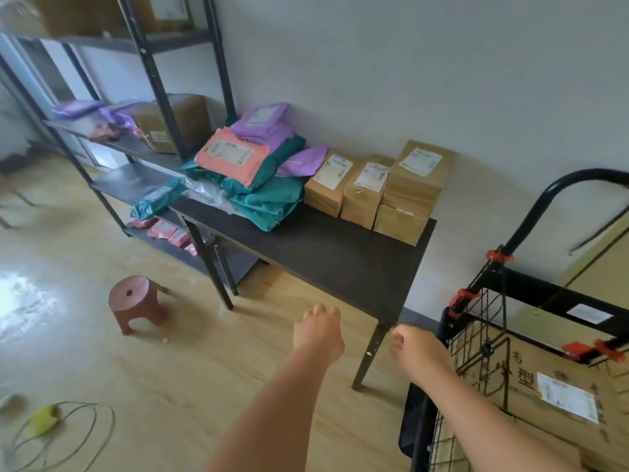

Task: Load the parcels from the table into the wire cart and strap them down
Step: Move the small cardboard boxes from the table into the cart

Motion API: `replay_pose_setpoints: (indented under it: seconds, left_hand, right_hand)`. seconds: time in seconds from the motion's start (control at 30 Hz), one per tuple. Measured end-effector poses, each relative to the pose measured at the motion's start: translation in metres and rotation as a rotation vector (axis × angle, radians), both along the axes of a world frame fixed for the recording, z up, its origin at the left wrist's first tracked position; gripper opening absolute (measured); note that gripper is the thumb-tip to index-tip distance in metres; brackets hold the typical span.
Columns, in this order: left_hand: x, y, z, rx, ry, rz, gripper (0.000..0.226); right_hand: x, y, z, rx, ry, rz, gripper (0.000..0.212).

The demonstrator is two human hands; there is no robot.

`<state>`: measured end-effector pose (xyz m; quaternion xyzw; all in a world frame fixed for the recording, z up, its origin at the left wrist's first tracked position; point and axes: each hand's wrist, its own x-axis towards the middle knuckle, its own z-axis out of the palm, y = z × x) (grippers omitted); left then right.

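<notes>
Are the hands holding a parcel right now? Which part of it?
No, nothing is held. The left hand and the right hand both reach out empty near the table, with no grip on the parcels.

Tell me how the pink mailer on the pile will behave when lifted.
The pink mailer is probably floppy: a soft plastic bag, sagging over the teal mailers. Likely light, as it looks thin. It may slide, lying tilted on glossy plastic.

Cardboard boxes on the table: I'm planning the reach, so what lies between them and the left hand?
In the head view, only bare dark tabletop lies between the left hand and the cardboard boxes.
</notes>
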<state>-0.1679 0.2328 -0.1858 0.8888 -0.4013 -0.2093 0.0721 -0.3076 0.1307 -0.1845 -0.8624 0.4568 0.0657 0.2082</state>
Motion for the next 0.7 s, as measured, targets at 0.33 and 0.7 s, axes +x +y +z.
replay_pose_setpoints:
  seconds: [0.33,0.7]
  left_hand:
    - [0.042,-0.037,0.033,-0.076,-0.036,-0.066,0.050]
    - [0.099,-0.136,0.045,-0.026,-0.105,-0.140,0.050]
  right_hand:
    - [0.042,-0.031,0.029,-0.091,-0.058,-0.108,0.024]
    - [0.102,-0.123,0.038,-0.190,-0.170,-0.187,0.019]
